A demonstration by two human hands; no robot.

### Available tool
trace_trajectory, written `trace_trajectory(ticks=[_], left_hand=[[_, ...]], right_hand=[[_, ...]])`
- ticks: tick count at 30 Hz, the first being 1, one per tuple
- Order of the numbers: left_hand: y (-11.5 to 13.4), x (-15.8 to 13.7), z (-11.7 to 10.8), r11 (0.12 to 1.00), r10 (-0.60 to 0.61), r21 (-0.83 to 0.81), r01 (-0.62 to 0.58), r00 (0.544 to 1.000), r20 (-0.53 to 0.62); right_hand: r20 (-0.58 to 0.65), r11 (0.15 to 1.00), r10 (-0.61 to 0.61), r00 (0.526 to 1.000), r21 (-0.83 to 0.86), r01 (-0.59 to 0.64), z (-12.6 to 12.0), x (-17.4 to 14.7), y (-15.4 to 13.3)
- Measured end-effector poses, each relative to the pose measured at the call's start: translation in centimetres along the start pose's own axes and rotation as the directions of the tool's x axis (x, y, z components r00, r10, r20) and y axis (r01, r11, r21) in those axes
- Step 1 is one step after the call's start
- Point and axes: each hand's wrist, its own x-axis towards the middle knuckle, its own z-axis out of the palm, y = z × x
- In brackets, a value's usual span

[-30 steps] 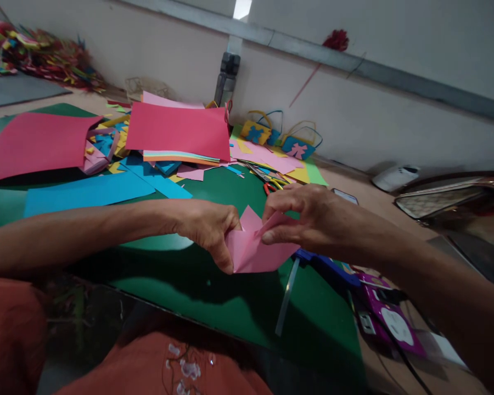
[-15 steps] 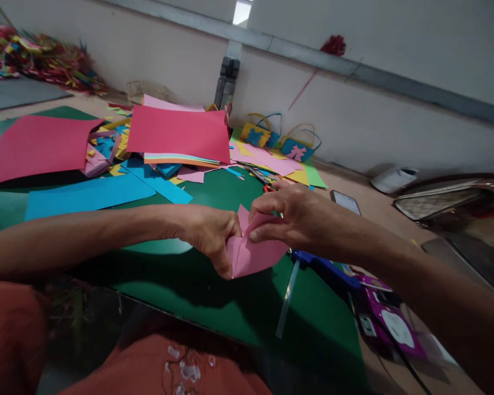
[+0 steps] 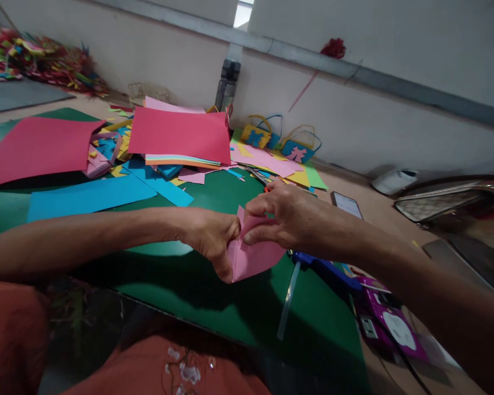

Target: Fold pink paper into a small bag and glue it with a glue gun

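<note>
Both hands grip a folded pink paper (image 3: 257,258) above the green board (image 3: 214,304). My left hand (image 3: 212,238) is closed on its left edge, thumb pointing down along the fold. On the upper right side, my right hand (image 3: 280,211) pinches a flap between thumb and fingers. Part of the paper is hidden behind the fingers. Just beyond my right hand lie scissors (image 3: 257,174), partly covered. Below my right wrist rests a blue glue gun (image 3: 327,270), with a clear glue stick (image 3: 288,300) beside it.
Red sheets (image 3: 181,134) lie stacked at the back, with blue paper strips (image 3: 93,196) before them. Small paper baskets (image 3: 256,134) stand by the wall. To the right are a phone (image 3: 346,204), a purple device (image 3: 389,321) with a black cable and a patterned bag (image 3: 440,202).
The fingers of my right hand have shifted slightly left along the pink paper, nearer my left hand. My left hand keeps its hold, and the view has tilted a little.
</note>
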Motion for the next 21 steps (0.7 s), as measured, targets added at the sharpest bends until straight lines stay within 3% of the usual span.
trace_trajectory(ticks=[13,21], left_hand=[[-0.2,0.1,0.0,0.993,-0.054,-0.106,0.059,0.997,0.052],[-1.2,0.2,-0.4,0.998,-0.036,-0.044,0.04,0.995,0.095]], right_hand=[[-0.003,1.0,0.007,1.0,-0.001,-0.007,0.1,0.2,-0.2],[-0.026,1.0,0.013,1.0,-0.025,-0.014,0.1,0.2,-0.4]])
